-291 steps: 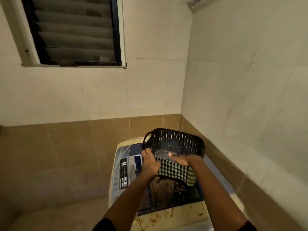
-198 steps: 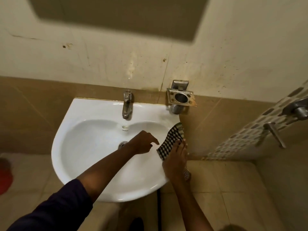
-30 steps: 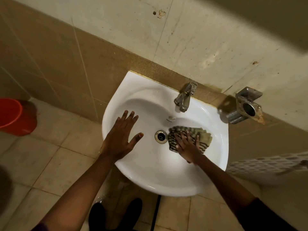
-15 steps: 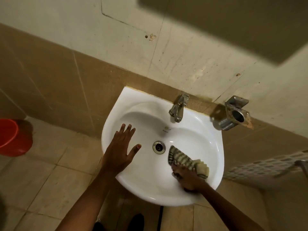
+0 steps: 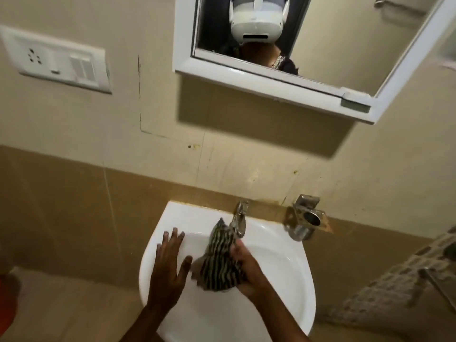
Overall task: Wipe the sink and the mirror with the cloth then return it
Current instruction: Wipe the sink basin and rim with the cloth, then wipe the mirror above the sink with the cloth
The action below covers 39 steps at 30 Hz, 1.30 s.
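Observation:
A white wall sink (image 5: pixel 291 270) fills the lower middle of the head view. My right hand (image 5: pixel 248 269) grips the bunched checked cloth (image 5: pixel 219 262), which is lifted over the bowl with its top corner near the metal tap (image 5: pixel 239 219). My left hand (image 5: pixel 169 265) lies flat, fingers spread, on the sink's left rim and holds nothing. Above the sink hangs a white-framed mirror (image 5: pixel 320 40), showing a reflection of a person with a white headset.
A metal wall holder (image 5: pixel 307 219) sits right of the tap. A white switch and socket plate (image 5: pixel 56 62) is on the wall at upper left. An orange bucket edge (image 5: pixel 6 304) shows at far left. A patterned tiled wall with a metal fitting (image 5: pixel 419 275) stands at right.
My right hand has lifted the cloth from the bowl's right side up toward the tap. The view has tilted upward, so the mirror has come into sight. My left hand stays on the rim.

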Each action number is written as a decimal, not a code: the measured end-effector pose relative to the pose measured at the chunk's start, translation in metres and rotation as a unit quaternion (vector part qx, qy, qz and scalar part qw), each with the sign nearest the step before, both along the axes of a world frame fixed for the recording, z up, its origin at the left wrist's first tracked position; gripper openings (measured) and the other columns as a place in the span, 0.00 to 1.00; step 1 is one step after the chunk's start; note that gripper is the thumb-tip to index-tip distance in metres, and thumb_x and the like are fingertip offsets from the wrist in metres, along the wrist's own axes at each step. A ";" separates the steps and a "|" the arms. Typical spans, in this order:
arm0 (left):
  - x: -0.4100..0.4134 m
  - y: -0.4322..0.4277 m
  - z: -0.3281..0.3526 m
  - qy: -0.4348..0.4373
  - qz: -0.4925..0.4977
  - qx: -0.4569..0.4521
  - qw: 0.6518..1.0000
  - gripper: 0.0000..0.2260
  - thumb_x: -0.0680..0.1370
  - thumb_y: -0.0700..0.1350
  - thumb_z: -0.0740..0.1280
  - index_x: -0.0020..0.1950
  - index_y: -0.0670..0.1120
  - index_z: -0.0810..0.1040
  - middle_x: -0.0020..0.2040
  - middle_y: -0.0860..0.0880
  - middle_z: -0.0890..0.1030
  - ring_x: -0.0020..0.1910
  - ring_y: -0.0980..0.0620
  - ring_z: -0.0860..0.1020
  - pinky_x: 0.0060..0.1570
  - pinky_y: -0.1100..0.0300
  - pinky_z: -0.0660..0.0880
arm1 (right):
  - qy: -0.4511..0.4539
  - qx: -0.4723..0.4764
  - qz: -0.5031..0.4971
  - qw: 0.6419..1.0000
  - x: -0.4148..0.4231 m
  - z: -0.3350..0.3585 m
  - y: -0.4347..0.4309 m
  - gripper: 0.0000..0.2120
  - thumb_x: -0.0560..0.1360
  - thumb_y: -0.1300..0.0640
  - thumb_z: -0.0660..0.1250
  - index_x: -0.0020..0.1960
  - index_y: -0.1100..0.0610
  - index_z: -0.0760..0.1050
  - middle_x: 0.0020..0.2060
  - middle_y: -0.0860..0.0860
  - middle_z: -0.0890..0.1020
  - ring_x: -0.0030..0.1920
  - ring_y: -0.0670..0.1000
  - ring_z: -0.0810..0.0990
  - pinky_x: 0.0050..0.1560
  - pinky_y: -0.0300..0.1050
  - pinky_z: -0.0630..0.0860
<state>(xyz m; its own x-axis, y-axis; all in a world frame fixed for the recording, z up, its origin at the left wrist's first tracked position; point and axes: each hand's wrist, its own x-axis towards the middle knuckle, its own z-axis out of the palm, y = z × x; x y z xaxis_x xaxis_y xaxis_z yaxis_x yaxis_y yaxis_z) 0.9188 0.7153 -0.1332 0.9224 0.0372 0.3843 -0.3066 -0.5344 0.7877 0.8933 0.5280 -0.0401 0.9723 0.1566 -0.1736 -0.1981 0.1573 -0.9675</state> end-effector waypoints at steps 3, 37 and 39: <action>0.032 -0.013 0.084 -0.087 0.014 -0.063 0.994 0.33 0.77 0.67 0.46 0.75 0.48 0.59 0.77 0.53 0.54 0.77 0.59 0.45 0.76 0.46 0.48 | -0.169 0.016 -0.150 0.974 0.020 0.072 0.007 0.32 0.70 0.49 0.70 0.71 0.46 0.63 0.68 0.55 0.71 0.65 0.57 0.74 0.63 0.61 0.72; 0.132 -0.015 0.378 -0.357 0.100 -0.151 0.916 0.39 0.73 0.72 0.42 0.74 0.48 0.61 0.78 0.47 0.57 0.75 0.57 0.48 0.74 0.54 0.42 | -0.622 -0.726 -0.267 0.121 0.145 0.271 -0.120 0.06 0.77 0.55 0.60 0.45 0.55 0.75 0.37 0.53 0.82 0.41 0.56 0.81 0.45 0.49 0.72; 0.139 -0.012 0.380 -0.355 0.123 -0.138 0.916 0.39 0.73 0.71 0.41 0.74 0.47 0.61 0.78 0.47 0.58 0.76 0.55 0.50 0.74 0.55 0.41 | -0.596 -0.714 -0.318 0.181 0.145 0.265 -0.115 0.16 0.79 0.49 0.54 0.41 0.56 0.75 0.35 0.54 0.80 0.41 0.56 0.76 0.43 0.50 0.70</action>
